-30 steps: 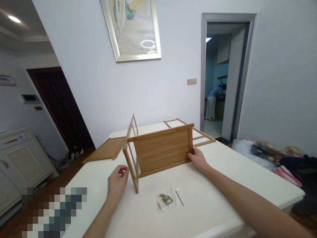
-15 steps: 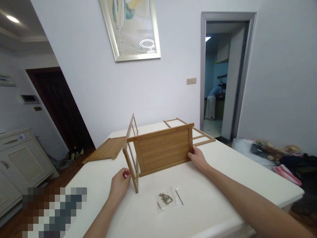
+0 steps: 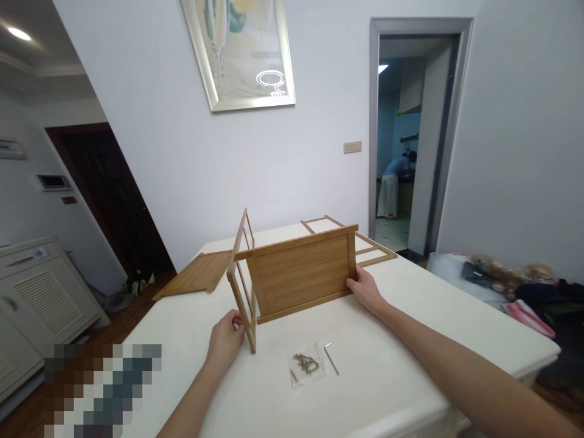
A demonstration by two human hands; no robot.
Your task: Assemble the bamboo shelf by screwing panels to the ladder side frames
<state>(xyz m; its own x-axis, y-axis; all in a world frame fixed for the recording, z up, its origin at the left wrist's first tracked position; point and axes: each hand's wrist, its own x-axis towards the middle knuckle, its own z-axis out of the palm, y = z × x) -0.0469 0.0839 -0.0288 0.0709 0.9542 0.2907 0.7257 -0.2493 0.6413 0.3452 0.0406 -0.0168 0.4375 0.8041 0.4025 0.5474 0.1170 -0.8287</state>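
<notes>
My right hand (image 3: 366, 290) grips the near right edge of a brown wooden panel (image 3: 301, 277), which stands on its long side on the table. The panel's left end meets an upright wooden side frame (image 3: 240, 295). Close against that frame's outer face, low down, is my left hand (image 3: 225, 340) with its fingers curled in a pinch. Whatever may be in the pinch is hidden. In front of the panel lie a clear plastic bag of screws (image 3: 305, 364), with a single screw (image 3: 293, 376) at its left side, and an L-shaped hex key (image 3: 332, 359).
Another wooden panel (image 3: 196, 275) lies flat at the back left of the white table (image 3: 392, 377). A flat open wooden frame (image 3: 376, 258) rests behind the upright panel on the right. Beyond a doorway, a person (image 3: 390, 185) bends over a counter. Bags and clothes (image 3: 502, 283) are heaped at right.
My left hand has moved slightly right and down, closer to the lower part of the side frame. My right hand keeps its grip on the panel.
</notes>
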